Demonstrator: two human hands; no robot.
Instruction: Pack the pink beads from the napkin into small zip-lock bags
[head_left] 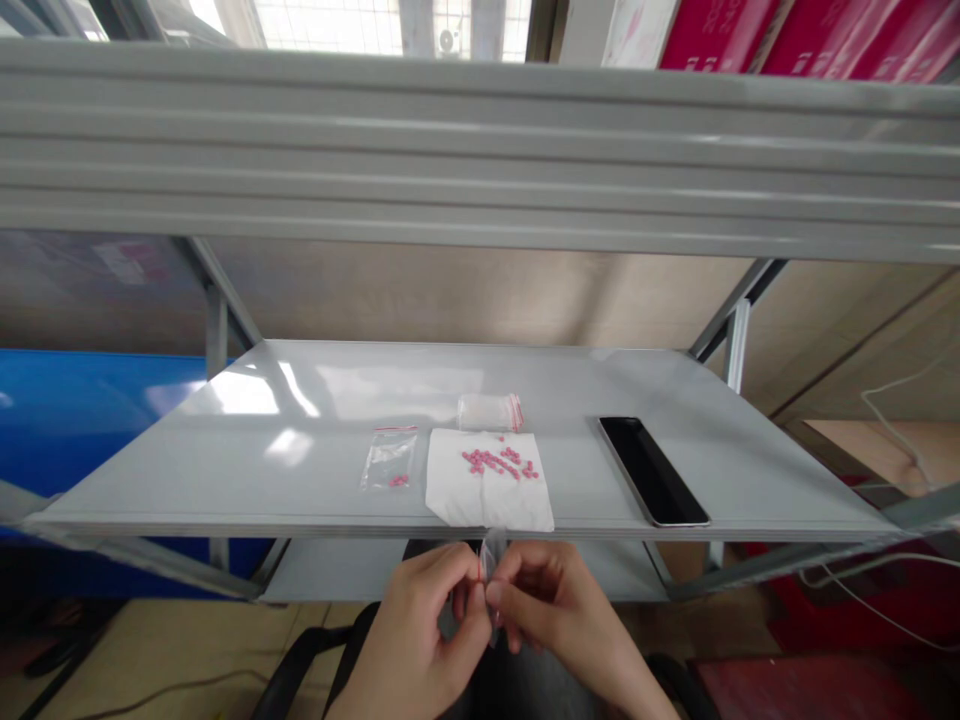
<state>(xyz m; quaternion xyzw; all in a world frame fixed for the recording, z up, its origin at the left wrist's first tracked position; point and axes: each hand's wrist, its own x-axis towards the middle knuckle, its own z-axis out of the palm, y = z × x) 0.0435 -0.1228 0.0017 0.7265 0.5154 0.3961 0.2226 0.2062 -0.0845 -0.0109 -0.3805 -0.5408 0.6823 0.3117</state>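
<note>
Just in front of the shelf's near edge, my left hand (435, 620) and my right hand (551, 600) both pinch a small clear zip bag (492, 550) with a red line along its opening. My fingers cover most of this bag, so I cannot tell what is in it. Beyond my hands lies a white paper sheet (457, 495) bearing many small pink tablets (491, 462). To its left, another zip bag (381, 462) lies flat with a few pink tablets in its lower corner. A stack of clear zip bags (487, 411) rests behind the paper.
A black smartphone (652, 472) lies to the right on the grey shelf (322, 500). Above runs a thick grey metal beam (480, 150), with red binders (825, 40) at the upper right. Slanted metal braces (739, 330) stand at both sides. Below are chair parts and cables.
</note>
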